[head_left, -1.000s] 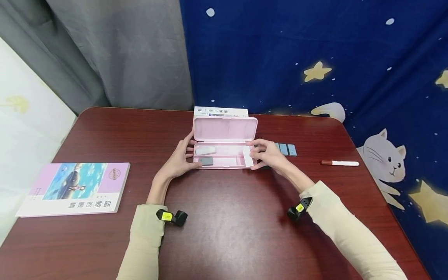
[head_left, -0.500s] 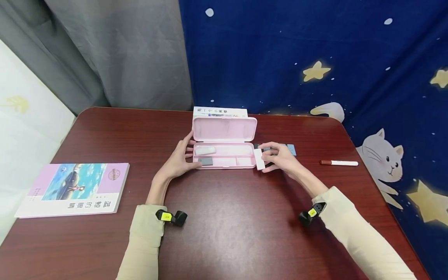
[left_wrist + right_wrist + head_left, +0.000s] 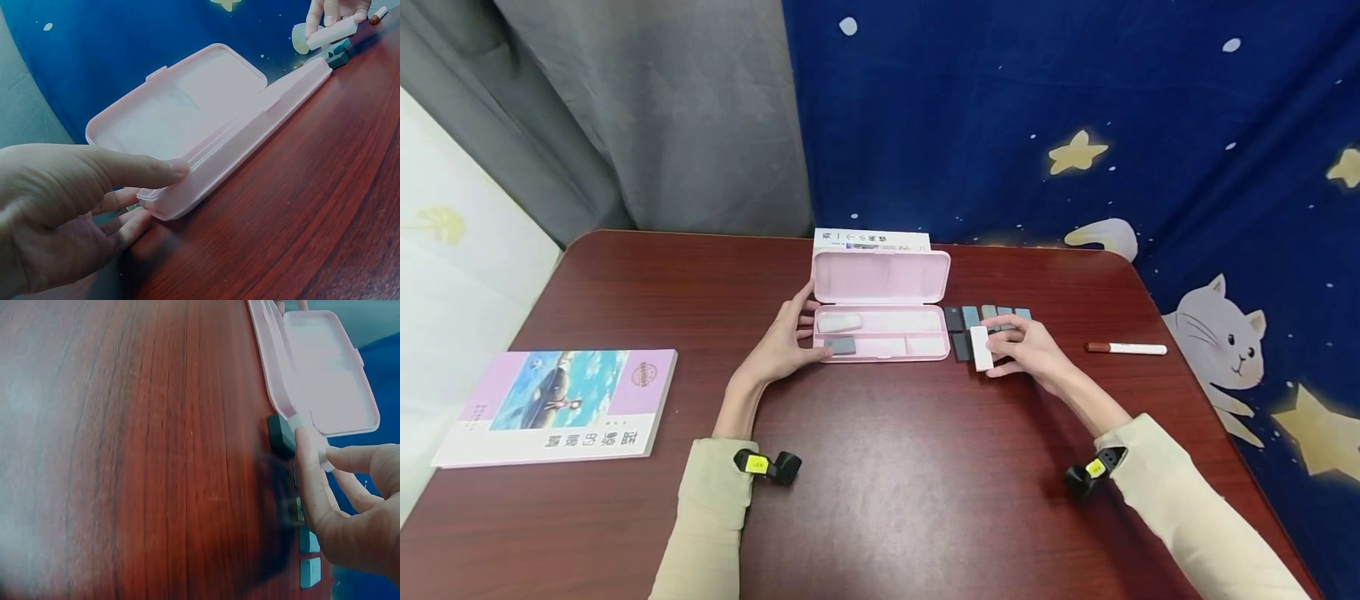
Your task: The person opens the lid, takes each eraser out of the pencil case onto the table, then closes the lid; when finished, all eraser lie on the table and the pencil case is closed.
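Observation:
A pink pencil case (image 3: pixel 882 277) stands with its lid raised on the table. My left hand (image 3: pixel 781 346) holds its left end, the thumb on the near edge and fingers at the side. Inside lie a whitish block (image 3: pixel 839 322) in the far compartment and a grey block (image 3: pixel 840 345) in the near one. To the right of the case, my right hand (image 3: pixel 1033 354) pinches a white rectangular block (image 3: pixel 981 348), which looks like an eraser. Several dark and blue-grey blocks (image 3: pixel 953 318) sit in rows beneath and behind it, partly hidden by the hand.
A book with a whale cover (image 3: pixel 561 400) lies on the left of the table (image 3: pixel 880 483). Behind the lid is another book (image 3: pixel 872 241), partly covered. A marker with a brown cap (image 3: pixel 1126 349) lies on the right. Curtains (image 3: pixel 925 125) hang behind the table's far edge.
My right hand has lifted the white block from the right end of the pencil case and carried it right, over the rows of blocks. My left hand has stayed on the case.

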{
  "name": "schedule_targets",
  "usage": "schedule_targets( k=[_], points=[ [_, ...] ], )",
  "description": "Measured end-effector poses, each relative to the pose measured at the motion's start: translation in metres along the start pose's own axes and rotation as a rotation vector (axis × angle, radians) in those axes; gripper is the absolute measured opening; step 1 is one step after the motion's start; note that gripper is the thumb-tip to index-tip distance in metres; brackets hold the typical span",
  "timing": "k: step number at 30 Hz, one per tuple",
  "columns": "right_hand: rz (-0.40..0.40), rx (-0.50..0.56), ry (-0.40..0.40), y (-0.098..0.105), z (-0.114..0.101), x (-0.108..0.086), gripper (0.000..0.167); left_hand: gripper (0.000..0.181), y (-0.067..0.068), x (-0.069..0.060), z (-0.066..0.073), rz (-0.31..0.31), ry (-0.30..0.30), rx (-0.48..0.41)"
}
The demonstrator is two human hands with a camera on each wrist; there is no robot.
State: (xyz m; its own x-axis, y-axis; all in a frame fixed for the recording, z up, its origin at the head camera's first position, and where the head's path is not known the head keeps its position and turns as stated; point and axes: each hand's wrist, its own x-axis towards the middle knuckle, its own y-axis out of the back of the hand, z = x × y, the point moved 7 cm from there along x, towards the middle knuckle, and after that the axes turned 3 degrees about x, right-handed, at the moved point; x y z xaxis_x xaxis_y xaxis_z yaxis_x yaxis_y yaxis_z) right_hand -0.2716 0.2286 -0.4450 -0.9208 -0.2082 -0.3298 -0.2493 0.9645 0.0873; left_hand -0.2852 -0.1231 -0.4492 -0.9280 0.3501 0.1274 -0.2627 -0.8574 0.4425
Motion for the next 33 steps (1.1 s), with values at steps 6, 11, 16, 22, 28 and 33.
schedule_targets(
  k=[6, 11, 16, 22, 28, 33],
  points=[
    [0.016, -0.012, 0.002, 0.006, 0.005, -0.003, 0.043, 0.110, 0.000, -0.001, 0.002, 0.002, -0.012, -0.009],
    [0.026, -0.038, 0.028, 0.006, 0.010, -0.001, 0.042, 0.110, 0.000, 0.000, 0.001, 0.002, -0.020, -0.014],
    [0.056, -0.096, 0.069, 0.005, 0.010, 0.000, 0.042, 0.110, 0.001, 0.000, 0.001, 0.005, -0.014, -0.009],
    [0.132, -0.225, 0.089, 0.005, 0.007, -0.002, 0.039, 0.106, 0.002, -0.004, 0.016, 0.001, -0.014, -0.033],
    [0.172, -0.300, 0.097, 0.005, 0.005, -0.002, 0.039, 0.101, 0.004, -0.010, 0.041, -0.018, 0.002, -0.033],
    [0.174, -0.322, 0.104, 0.004, 0.006, -0.002, 0.038, 0.101, 0.004, -0.010, 0.040, -0.019, 0.005, -0.038]
  ],
)
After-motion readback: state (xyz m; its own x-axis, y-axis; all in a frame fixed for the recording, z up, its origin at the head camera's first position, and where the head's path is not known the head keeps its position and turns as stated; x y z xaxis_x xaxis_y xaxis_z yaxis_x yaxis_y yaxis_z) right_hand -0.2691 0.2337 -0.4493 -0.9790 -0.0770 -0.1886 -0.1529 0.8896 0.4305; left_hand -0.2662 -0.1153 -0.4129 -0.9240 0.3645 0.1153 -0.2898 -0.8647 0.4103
